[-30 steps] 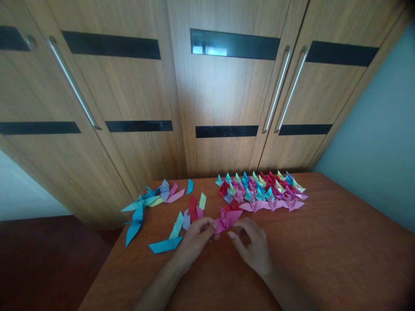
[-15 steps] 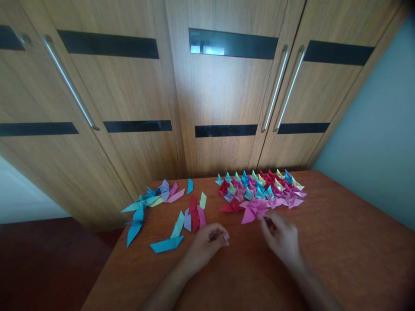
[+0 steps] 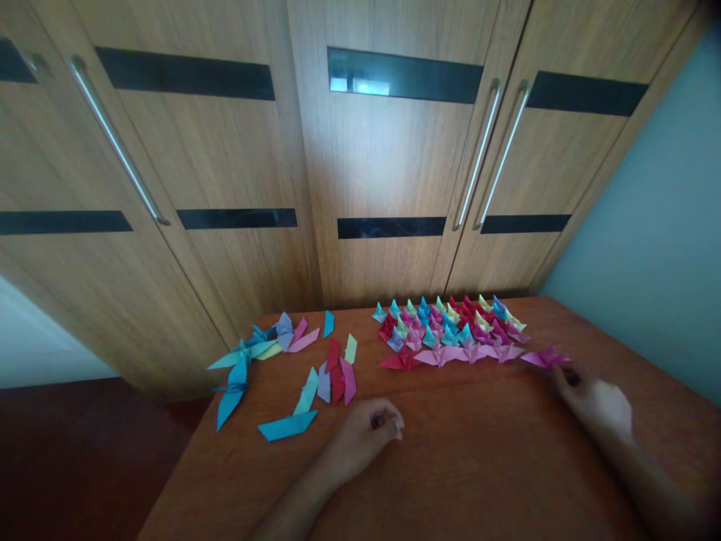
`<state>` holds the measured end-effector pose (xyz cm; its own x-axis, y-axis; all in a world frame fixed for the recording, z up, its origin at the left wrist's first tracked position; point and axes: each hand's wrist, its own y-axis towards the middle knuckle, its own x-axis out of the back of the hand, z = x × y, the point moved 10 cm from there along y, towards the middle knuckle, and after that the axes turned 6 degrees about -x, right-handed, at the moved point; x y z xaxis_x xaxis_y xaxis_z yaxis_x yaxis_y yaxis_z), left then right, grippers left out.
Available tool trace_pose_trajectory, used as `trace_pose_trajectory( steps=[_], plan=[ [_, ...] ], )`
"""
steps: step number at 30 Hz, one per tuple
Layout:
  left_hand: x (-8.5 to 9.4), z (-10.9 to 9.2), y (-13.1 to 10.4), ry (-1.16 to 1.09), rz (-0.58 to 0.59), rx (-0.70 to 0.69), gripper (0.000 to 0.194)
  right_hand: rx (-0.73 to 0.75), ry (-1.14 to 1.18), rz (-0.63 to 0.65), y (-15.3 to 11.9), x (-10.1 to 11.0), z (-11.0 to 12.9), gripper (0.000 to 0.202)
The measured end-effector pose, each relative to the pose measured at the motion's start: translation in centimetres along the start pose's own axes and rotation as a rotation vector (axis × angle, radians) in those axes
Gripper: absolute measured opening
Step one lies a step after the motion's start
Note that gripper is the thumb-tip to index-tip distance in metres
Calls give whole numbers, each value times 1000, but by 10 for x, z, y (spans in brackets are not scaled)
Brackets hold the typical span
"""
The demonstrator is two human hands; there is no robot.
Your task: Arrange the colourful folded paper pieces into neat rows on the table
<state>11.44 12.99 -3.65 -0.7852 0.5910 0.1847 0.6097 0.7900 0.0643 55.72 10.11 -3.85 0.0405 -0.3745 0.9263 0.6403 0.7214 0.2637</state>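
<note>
Right hand (image 3: pixel 597 402) pinches pink bird (image 3: pixel 545 358); left hand (image 3: pixel 365 439) half-curled, empty. Bird rows (image 3: pixel 446 332) between look done; flat papers (image 3: pixel 336 381) past left seem unfinished.

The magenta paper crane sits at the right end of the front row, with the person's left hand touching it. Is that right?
Not quite: the head view shows the right hand touching the magenta paper crane, at the right end of the front row.
</note>
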Motion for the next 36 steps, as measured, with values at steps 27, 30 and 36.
trace_pose_trajectory(
  steps=[27,30,36],
  plan=[
    [1,-1,0,28,-1,-7,13,35,-92,45,21,-26,18,48],
    [0,-1,1,18,5,-12,13,51,-90,29,20,-25,20,47],
    [1,2,0,35,5,-15,14,11,-85,55,20,-26,16,49]
  ],
)
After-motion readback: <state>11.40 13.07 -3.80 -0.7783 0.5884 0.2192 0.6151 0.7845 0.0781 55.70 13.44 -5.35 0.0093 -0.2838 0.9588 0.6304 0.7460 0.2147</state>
